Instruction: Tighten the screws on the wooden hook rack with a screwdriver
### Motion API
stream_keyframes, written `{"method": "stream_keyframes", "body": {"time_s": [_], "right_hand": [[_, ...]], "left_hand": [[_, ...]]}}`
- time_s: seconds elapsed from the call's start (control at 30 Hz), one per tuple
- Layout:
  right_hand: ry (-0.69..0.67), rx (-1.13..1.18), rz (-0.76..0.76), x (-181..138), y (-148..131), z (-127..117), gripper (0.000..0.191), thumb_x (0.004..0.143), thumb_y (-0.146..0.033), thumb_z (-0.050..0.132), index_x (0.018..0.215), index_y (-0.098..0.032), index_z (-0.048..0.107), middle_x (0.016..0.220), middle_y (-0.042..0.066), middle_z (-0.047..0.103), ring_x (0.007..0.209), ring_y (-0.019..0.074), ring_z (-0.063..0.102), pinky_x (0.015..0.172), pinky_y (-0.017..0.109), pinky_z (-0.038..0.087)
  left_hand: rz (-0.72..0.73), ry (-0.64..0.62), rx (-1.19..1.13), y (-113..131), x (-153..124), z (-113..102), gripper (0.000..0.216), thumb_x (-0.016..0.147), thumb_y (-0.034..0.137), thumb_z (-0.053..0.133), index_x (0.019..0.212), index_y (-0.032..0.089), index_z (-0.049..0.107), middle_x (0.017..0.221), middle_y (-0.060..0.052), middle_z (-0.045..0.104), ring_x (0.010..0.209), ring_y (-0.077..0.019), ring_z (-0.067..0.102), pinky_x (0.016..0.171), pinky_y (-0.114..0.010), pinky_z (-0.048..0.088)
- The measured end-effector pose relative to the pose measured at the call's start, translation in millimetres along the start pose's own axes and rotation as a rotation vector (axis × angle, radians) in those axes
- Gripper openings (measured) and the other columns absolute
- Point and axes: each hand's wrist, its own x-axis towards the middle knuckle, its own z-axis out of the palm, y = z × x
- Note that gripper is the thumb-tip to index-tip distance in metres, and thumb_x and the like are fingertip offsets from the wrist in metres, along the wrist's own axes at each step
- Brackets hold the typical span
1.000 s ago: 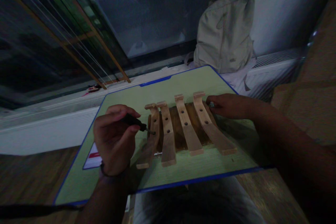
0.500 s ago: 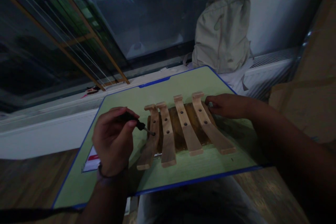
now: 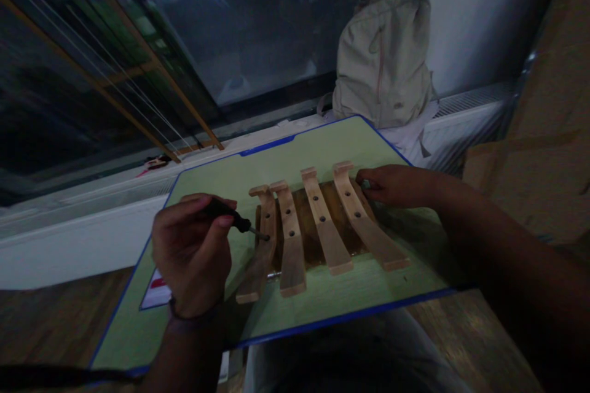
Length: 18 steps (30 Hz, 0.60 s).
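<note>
No text can be read; the red-and-white label [image 3: 155, 290] on the green board [image 3: 295, 153] is too blurred.

Four pale, honey-coloured wooden slats [image 3: 322, 230], each dotted with dark holes, lie between the left hand [image 3: 191, 252] and the right hand [image 3: 391, 185] on a darker brown base [image 3: 336, 206]. Under both hands spreads a light green board [image 3: 299, 153] edged in blue. The left hand's screwdriver [image 3: 225, 209] is black, a dark band [image 3: 184, 314] circles that wrist, and a red-and-white label [image 3: 154, 291] shows beside it. Beyond the right hand sits a beige backpack [image 3: 382, 55].
</note>
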Motion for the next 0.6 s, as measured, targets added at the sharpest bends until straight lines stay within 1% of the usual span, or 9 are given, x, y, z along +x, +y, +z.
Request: {"method": "stream_keyframes", "body": {"time_s": [0.1,0.17,0.2,0.27,0.33,0.37,0.43,0.53,0.6], "right_hand": [[-0.003,0.002,-0.002,-0.3,-0.6,-0.4,0.030,0.097,-0.026,0.046,0.117,-0.014,0.065,0.106,0.017,0.077,0.093,0.0277,0.072,0.083,0.036,0.051],[-0.010,0.010,-0.001,-0.6,-0.6,-0.4,0.030,0.098,-0.026,0.045,0.118,-0.013,0.065,0.107,0.018,0.076,0.093,0.0282,0.072,0.083,0.037,0.051],[-0.011,0.012,0.004,-0.6,-0.6,-0.3,0.031,0.099,-0.026,0.044,0.118,-0.013,0.065,0.107,0.018,0.076,0.093,0.0283,0.072,0.083,0.037,0.051],[-0.014,0.012,0.014,-0.6,-0.6,-0.3,0.032,0.101,-0.026,0.042,0.119,-0.013,0.065,0.107,0.018,0.076,0.094,0.0285,0.072,0.083,0.037,0.051],[-0.016,0.009,0.019,-0.5,-1.1,-0.7,0.032,0.102,-0.024,0.039,0.119,-0.013,0.065,0.109,0.018,0.076,0.096,0.0282,0.072,0.085,0.037,0.051],[-0.020,0.008,0.020,-0.6,-1.5,-1.1,0.033,0.102,-0.023,0.039,0.118,-0.013,0.065,0.110,0.018,0.076,0.097,0.0279,0.071,0.085,0.036,0.050],[-0.033,0.014,0.019,-0.7,-2.8,-2.1,0.033,0.102,-0.022,0.038,0.118,-0.013,0.065,0.111,0.018,0.075,0.096,0.0270,0.071,0.085,0.036,0.050],[-0.039,0.028,0.021,-1.3,-4.3,-3.0,0.033,0.102,-0.021,0.037,0.119,-0.012,0.064,0.113,0.019,0.075,0.097,0.0268,0.071,0.086,0.035,0.050],[-0.027,0.029,0.022,-1.9,-4.2,-2.7,0.033,0.102,-0.021,0.037,0.117,-0.013,0.065,0.112,0.019,0.075,0.098,0.0278,0.071,0.087,0.037,0.050]], "left_hand": [[-0.108,-0.036,0.057,4.2,-4.0,1.3,0.028,0.093,0.020,0.072,0.121,0.024,0.068,0.102,-0.003,0.078,0.087,-0.0162,0.076,0.080,-0.032,0.064],[-0.129,-0.059,0.021,4.5,-5.0,2.6,0.025,0.097,0.022,0.067,0.122,0.025,0.066,0.106,-0.005,0.077,0.092,-0.0184,0.076,0.082,-0.035,0.064],[-0.107,-0.063,-0.013,3.5,-4.6,2.9,0.023,0.097,0.025,0.068,0.120,0.026,0.067,0.108,-0.005,0.077,0.094,-0.0192,0.075,0.083,-0.036,0.063],[-0.026,-0.064,-0.065,-0.1,-2.5,2.3,0.024,0.090,0.027,0.076,0.112,0.027,0.068,0.108,-0.004,0.074,0.095,-0.0190,0.073,0.082,-0.035,0.062],[0.021,-0.058,-0.053,-3.4,-0.3,0.6,0.033,0.080,0.021,0.085,0.108,0.028,0.069,0.105,-0.002,0.071,0.090,-0.0168,0.071,0.075,-0.030,0.061],[0.014,-0.052,-0.025,-4.0,0.1,-0.4,0.035,0.078,0.018,0.086,0.107,0.027,0.070,0.102,-0.001,0.071,0.087,-0.0156,0.070,0.072,-0.028,0.060],[-0.045,-0.037,0.037,-2.9,-0.6,-1.6,0.035,0.081,0.014,0.083,0.111,0.026,0.070,0.097,-0.001,0.073,0.083,-0.0146,0.072,0.070,-0.027,0.060],[-0.157,-0.055,0.015,1.6,-4.1,-0.5,0.042,0.092,0.018,0.073,0.131,0.030,0.062,0.103,-0.001,0.077,0.087,-0.0152,0.075,0.083,-0.032,0.062],[-0.195,-0.078,-0.027,2.8,-5.3,1.1,0.040,0.095,0.018,0.068,0.133,0.030,0.060,0.109,-0.003,0.077,0.091,-0.0164,0.076,0.088,-0.035,0.061]]}}
